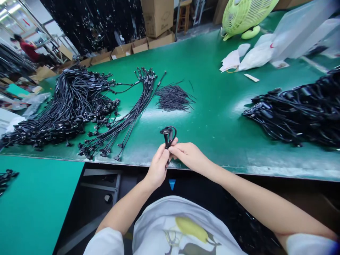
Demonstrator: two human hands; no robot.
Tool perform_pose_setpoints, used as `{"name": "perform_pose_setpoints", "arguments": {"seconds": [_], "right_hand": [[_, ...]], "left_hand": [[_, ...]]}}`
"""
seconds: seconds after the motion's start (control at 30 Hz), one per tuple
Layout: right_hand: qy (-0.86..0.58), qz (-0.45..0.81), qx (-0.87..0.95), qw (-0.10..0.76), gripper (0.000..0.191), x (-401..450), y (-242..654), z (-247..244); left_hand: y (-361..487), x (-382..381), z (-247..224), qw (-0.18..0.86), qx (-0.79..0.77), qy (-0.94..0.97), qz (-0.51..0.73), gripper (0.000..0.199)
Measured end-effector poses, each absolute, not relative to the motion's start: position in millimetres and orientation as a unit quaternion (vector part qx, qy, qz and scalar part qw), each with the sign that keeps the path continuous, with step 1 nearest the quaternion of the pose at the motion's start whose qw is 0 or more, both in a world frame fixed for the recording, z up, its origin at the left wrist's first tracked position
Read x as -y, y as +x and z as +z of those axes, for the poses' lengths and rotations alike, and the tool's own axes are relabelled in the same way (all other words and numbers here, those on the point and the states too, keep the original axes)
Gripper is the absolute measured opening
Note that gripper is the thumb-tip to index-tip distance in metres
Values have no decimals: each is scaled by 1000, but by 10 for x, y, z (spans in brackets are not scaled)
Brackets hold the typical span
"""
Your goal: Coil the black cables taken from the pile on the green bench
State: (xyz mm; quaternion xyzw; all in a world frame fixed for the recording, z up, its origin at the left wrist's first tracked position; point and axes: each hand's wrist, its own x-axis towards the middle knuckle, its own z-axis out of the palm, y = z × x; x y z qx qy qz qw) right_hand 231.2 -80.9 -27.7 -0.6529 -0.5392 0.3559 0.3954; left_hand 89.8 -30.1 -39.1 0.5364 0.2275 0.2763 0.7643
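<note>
A short black cable (170, 134), folded into a small coiled bundle with its connector at the top, stands up out of my hands at the front edge of the green table. My left hand (158, 164) is closed around the lower part of the bundle. From the right, the thumb and fingers of my right hand (187, 153) pinch the bundle at its middle; whether a thin tie is also between them is too small to tell. Beyond my hands lies a pile of short thin black ties (175, 98). To its left, a loose row of straight cables (135, 109) is spread out.
A large heap of black cables (74, 95) covers the table's left side. Bundled cables (300, 106) are piled at the right. A yellow-green fan (245, 16) and white plastic bags (257, 56) stand at the back right. Cardboard boxes (139, 45) line the far edge. A person (29, 49) sits far left.
</note>
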Motion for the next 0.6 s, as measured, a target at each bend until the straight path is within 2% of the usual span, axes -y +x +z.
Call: {"name": "perform_pose_setpoints", "arguments": {"seconds": [0.1,0.17,0.27,0.37,0.5,0.6], "right_hand": [[-664,387,536,349,50,817,2353,-313],[-675,346,553,344,44,861,2387,-306],[-692,251,558,383,28,947,2404,-287],[-706,206,532,420,25,981,2368,-326],[-724,244,511,394,20,946,2375,-388],[-728,256,496,398,22,981,2644,-318]], "left_hand": [[980,274,-375,825,-238,439,263,37],[1014,208,-368,836,-257,405,267,34],[1054,121,-419,815,-302,393,300,32],[1109,135,-527,758,-335,489,271,30],[1156,260,-575,596,-295,731,153,29],[1074,235,-513,550,-202,806,87,47]]}}
